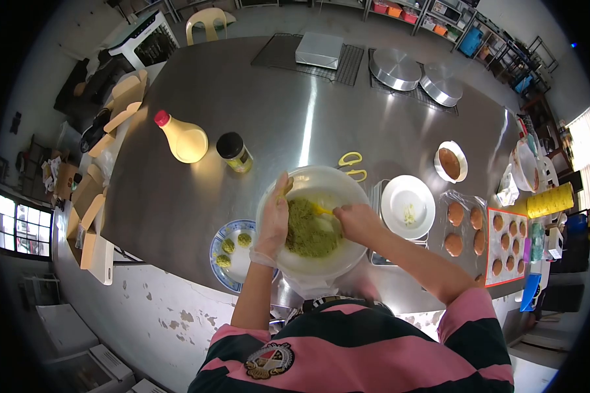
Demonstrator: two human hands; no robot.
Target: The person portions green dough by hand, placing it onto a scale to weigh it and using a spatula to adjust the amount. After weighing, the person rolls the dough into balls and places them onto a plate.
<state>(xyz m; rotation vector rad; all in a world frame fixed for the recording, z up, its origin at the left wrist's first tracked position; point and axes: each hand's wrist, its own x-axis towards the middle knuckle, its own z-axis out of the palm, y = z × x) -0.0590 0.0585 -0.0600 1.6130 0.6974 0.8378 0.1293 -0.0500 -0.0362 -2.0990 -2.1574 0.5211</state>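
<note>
In front of me stands a large white bowl [355,187] with a crumbly green mixture [311,232] in it. My right hand [359,224] is closed around the handle of a yellow spoon [321,209], whose end reaches into the mixture. My left hand [273,219], in a clear plastic glove, is at the bowl's left side, fingers stretched out and palm turned toward the mixture. Just left of it, a blue-patterned plate [217,262] carries green balls [227,245]. Right of the bowl, a smaller white bowl [421,190] with pale bits sits on a scale [377,196].
Beyond the bowl lie yellow-handled scissors [351,160], a dark-lidded jar [235,152] and a red-capped bottle [183,139]. At right are brown discs [453,245] on plastic and a red-edged mat [505,275]. Round pans [394,69] rest on racks at the back.
</note>
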